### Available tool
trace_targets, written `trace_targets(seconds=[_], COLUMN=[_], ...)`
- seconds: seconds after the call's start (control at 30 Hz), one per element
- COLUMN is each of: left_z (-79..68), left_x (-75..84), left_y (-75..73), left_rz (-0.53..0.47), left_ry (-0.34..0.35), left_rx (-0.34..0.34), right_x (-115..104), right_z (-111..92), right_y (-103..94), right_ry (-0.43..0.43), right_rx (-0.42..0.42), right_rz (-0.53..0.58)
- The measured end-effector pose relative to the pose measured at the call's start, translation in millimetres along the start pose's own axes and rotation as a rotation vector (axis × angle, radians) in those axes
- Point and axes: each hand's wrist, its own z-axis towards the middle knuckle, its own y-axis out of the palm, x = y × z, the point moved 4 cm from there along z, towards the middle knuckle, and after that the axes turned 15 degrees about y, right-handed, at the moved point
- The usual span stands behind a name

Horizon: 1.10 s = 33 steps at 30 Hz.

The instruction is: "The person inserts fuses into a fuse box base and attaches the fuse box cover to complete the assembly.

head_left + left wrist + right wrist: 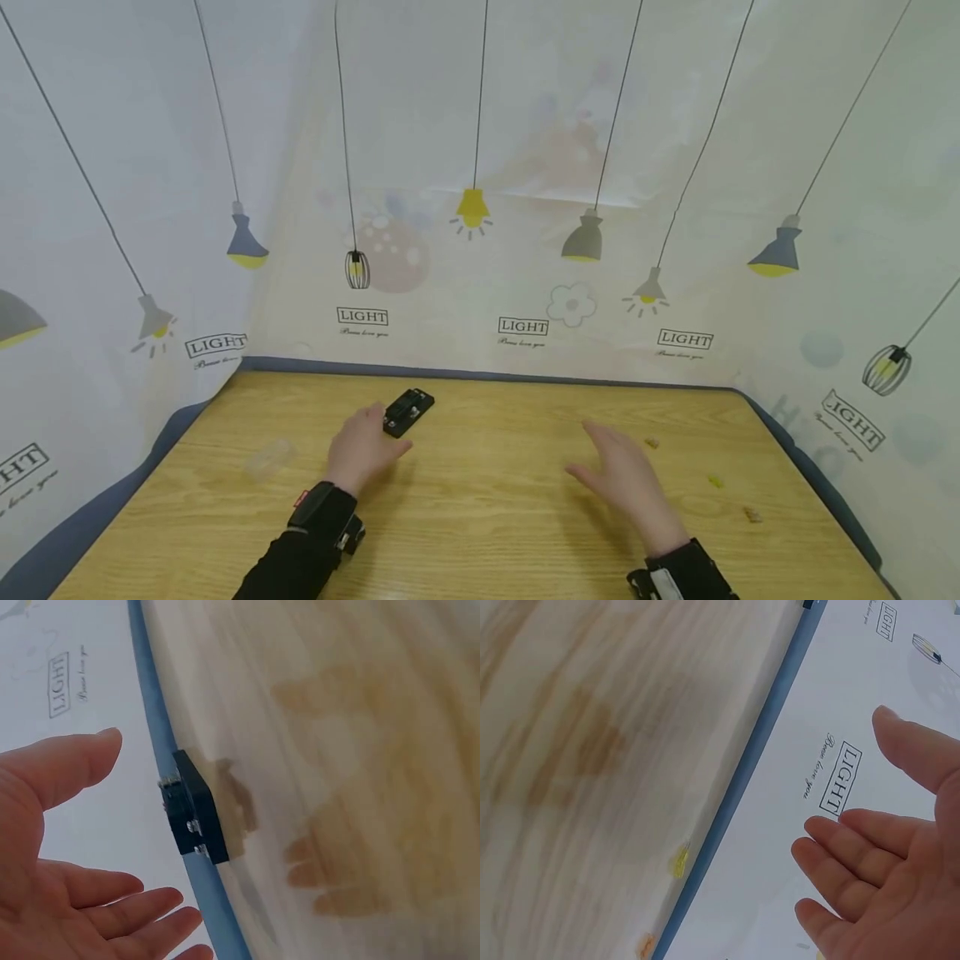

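A small black rectangular block (408, 412) with shiny metal fittings lies on the wooden table, left of its middle. My left hand (365, 448) is right beside its near-left end, fingers loosely extended and nothing in the grasp. From the left wrist, the block (193, 810) shows beyond the thumb and spread fingers, with a gap between. My right hand (618, 475) hovers above the right half of the table, thumb apart from the fingers, palm bare in the right wrist view. Nearest to it is a small orange-brown piece (652, 442).
Farther right lie a small yellow-green piece (716, 481) and another orange-brown piece (752, 515). A clear, see-through item (268, 460) rests at the left. Printed wall sheets (450, 333) stand behind the table's dark blue edge (487, 375) and at both sides.
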Motion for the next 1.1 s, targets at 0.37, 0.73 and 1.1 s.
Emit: trace_targets(seconds=[0.37, 0.73, 1.1], left_z=[23.1, 29.1, 32.6], left_x=[-19.0, -21.6, -24.2], left_y=[8.1, 14.9, 22.4], left_rz=[-0.076, -0.084, -0.032], left_ry=[-0.116, -0.203, -0.258], left_rx=[-0.099, -0.134, -0.130], right_x=[-8, -28, -44], right_z=[11, 17, 22], right_y=[17.4, 28.0, 37.4], right_ry=[0.030, -0.008, -0.008], right_rx=[-0.059, -0.083, -0.152], right_rz=[-0.001, -0.020, -0.022])
